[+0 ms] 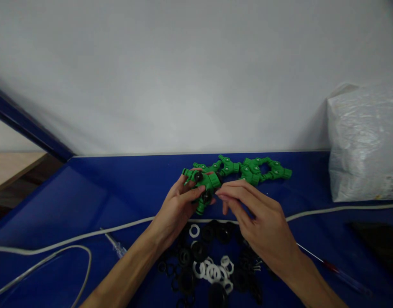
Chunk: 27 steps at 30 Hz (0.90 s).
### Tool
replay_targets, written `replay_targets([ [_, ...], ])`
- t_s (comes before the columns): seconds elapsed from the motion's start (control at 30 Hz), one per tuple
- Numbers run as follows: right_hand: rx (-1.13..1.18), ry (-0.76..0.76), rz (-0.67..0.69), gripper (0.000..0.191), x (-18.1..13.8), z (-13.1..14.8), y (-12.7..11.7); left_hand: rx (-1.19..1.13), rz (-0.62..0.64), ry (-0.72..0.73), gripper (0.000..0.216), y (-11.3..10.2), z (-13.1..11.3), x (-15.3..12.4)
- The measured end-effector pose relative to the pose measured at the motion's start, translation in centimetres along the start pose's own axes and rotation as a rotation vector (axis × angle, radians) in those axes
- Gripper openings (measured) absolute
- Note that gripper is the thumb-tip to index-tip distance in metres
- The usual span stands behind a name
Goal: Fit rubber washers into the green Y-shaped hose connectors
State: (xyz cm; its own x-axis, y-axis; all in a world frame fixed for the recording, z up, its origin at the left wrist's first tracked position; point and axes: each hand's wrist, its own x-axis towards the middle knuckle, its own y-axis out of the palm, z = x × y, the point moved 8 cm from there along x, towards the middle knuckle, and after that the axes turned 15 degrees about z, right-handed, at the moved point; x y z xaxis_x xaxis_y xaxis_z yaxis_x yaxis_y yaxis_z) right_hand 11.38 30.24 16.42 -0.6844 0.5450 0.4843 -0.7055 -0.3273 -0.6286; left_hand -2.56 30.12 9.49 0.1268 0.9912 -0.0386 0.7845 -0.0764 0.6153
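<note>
My left hand grips a green Y-shaped hose splitter with black knobs on its two branches. Its wide collar points to the right, toward my other hand. My right hand is pinched close beside the splitter, thumb against fingertips; whatever lies between them is hidden. Behind both hands, several more green hose splitters lie in a row on the blue table. Below my hands are scattered white plastic rings and black rings, partly in shadow.
A pale cable crosses the table and passes behind my wrists. One screwdriver lies at the left, another screwdriver at the right. A plastic-wrapped package stands at the back right against the white wall.
</note>
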Motion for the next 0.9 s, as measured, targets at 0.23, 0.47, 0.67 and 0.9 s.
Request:
replay_targets([
  [0.23,-0.061,0.086,0.112,0.032,0.0,-0.4,0.8,0.016,0.046,-0.026,0.036,0.0,0.4,0.0],
  [0.47,-0.237,-0.038,0.131,0.022,0.1,0.3,1.9,0.014,0.097,-0.063,0.040,0.2,1.0,-0.2],
  [0.67,-0.207,-0.108,0.040,0.015,-0.2,1.1,0.8,0.013,0.131,-0.052,0.042,0.2,1.3,-0.1],
  [0.9,-0.254,-0.110,-0.037,0.004,-0.5,1.4,0.7,0.025,0.114,0.004,0.037,0.4,1.4,-0.2],
])
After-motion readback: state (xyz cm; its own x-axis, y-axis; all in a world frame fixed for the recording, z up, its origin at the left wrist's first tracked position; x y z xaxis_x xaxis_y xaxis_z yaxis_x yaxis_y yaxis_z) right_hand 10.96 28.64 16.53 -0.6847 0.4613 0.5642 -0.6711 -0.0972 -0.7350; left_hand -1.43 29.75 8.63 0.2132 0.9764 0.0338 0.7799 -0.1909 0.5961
